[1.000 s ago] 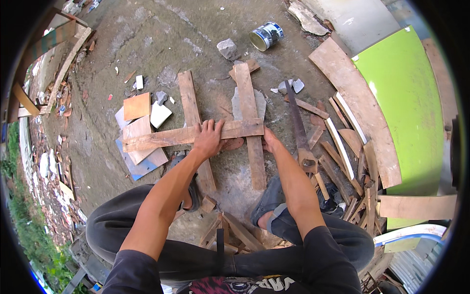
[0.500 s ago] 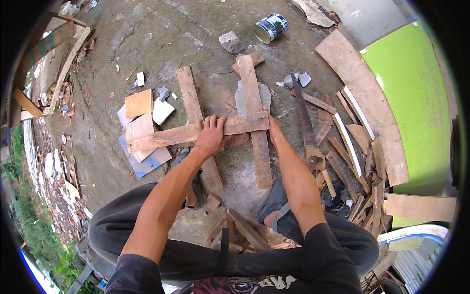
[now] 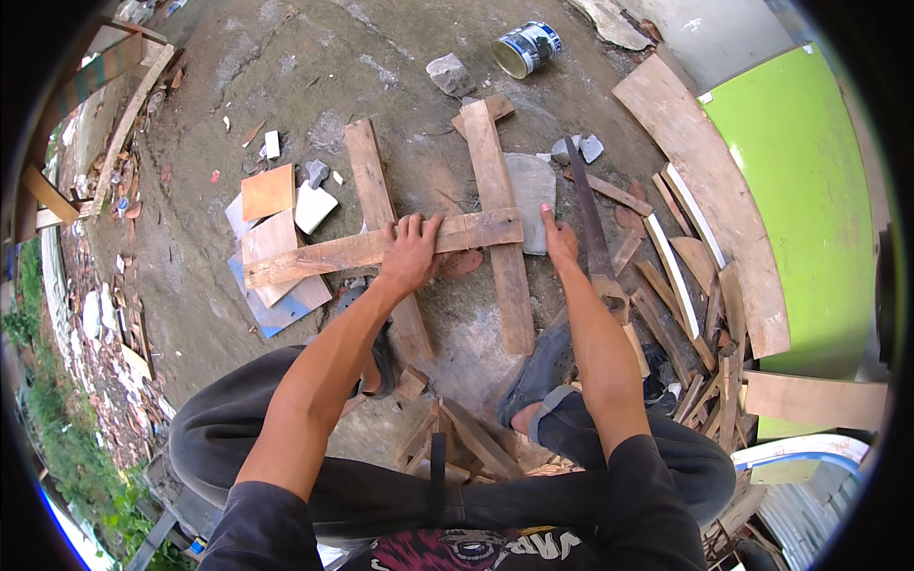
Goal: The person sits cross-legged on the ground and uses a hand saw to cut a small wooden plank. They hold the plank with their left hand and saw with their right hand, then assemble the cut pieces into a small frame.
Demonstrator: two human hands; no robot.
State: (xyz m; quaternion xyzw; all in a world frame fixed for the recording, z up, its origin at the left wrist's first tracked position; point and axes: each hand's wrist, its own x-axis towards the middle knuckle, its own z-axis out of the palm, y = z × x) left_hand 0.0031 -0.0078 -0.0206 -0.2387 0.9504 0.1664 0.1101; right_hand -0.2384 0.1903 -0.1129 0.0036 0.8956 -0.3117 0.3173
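Outdoor yard, bare concrete ground [image 3: 286,67], grey, cracked, stained, littered with chips. Rubble and weeds along the rim from 7 to 10 o'clock. Green panel [image 3: 809,219], smooth and painted, at 3 o'clock, edged by a curved plank [image 3: 714,190].

At centre, two rough upright boards [image 3: 500,219] laid parallel on the ground, weathered brown, coarse grain. Across them, a long crosspiece [image 3: 324,255], lying flat, running from 9 toward 3 o'clock, touching both.

Left hand [image 3: 411,255] pressed flat on the crosspiece, fingers spread over its far edge, between the two boards. Right hand [image 3: 559,238] at the crosspiece's right end, just beside it; grip or mere contact cannot be told.

Saw [image 3: 592,228] lying on the ground just right of the right hand, rusty blade, wooden handle toward 5 o'clock. Grey slab [image 3: 533,186] under the right board. Flat tiles [image 3: 271,224] at 9 o'clock, orange, white and blue, partly under the crosspiece's left end. Tin [image 3: 526,48] on its side at 12 o'clock, stone [image 3: 447,72] beside it. Heap of thin offcuts [image 3: 685,285] from 3 to 5 o'clock.
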